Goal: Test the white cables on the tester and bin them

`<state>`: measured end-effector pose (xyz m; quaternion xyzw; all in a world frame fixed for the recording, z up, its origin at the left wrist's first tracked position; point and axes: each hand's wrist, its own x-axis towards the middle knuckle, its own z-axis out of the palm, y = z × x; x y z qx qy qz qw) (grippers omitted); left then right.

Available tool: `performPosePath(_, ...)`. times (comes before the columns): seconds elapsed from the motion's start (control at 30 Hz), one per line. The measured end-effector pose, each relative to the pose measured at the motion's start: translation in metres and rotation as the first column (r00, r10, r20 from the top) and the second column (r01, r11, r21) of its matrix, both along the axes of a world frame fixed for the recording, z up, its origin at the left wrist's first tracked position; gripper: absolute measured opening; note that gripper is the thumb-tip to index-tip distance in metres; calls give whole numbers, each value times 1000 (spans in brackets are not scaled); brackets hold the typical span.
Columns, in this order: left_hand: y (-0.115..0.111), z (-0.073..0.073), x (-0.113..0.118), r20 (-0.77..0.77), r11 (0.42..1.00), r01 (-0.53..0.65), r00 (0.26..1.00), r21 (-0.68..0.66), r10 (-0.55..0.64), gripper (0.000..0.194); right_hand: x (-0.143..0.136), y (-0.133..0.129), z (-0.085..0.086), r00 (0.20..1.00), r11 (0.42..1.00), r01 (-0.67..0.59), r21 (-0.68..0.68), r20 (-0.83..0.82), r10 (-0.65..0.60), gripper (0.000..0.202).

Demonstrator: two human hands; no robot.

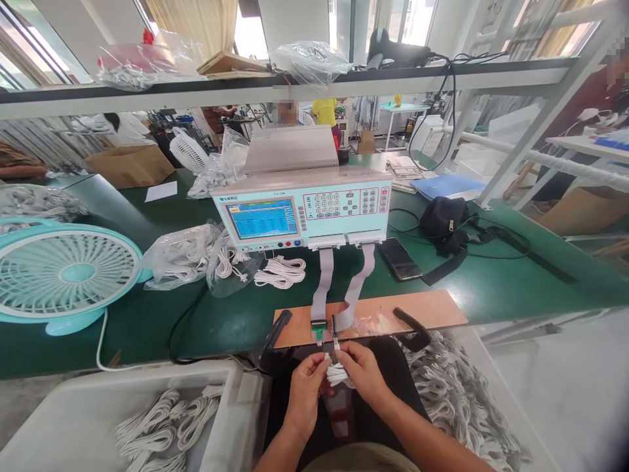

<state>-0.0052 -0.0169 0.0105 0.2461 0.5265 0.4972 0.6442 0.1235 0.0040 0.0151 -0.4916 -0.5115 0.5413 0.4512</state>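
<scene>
A small bundle of white cable [337, 374] is between my two hands, just below the wooden board [393, 313]. My left hand [305, 387] pinches one white connector end close to the green circuit board [320, 332]. At the dark-topped connector beside it, my right hand [361, 370] grips the other cable end, which meets or nearly meets that connector. Two grey ribbon cables [323, 282] run from the board up to the tester [304, 210], whose blue screen is lit. Some fingertips are hidden behind the cable.
Left stand a turquoise fan [77, 274] and a white bin [236, 393] with cable bundles; right, a box of many cables [457, 393]. Black clamps [411, 328] hold the board. A phone [399, 258], black pouch [443, 216] and bagged cables [181, 252] lie on the green table. People are beyond.
</scene>
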Motion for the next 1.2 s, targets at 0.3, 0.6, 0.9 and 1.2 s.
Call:
performPosePath(0.3, 14, 16, -20, -305, 895, 388, 899, 222, -314, 35, -12, 3, 13, 930, 942, -11, -334, -349, -112, 35)
performPosePath(0.6, 12, 2, -9, -277, 971, 84, 961, 224, -19, 30, -8, 3, 23, 945, 957, -2, -289, -314, -93, 29)
performPosePath(0.9, 10, -7, 0, -169, 971, -82, 978, 226, 122, 28, -7, 4, 11, 956, 976, -14, -216, -288, -50, 29)
performPosePath(1.2, 8, -5, 10, -110, 954, -179, 972, 241, 210, 27, -6, 3, 16, 970, 976, -32, -217, -243, -22, 39)
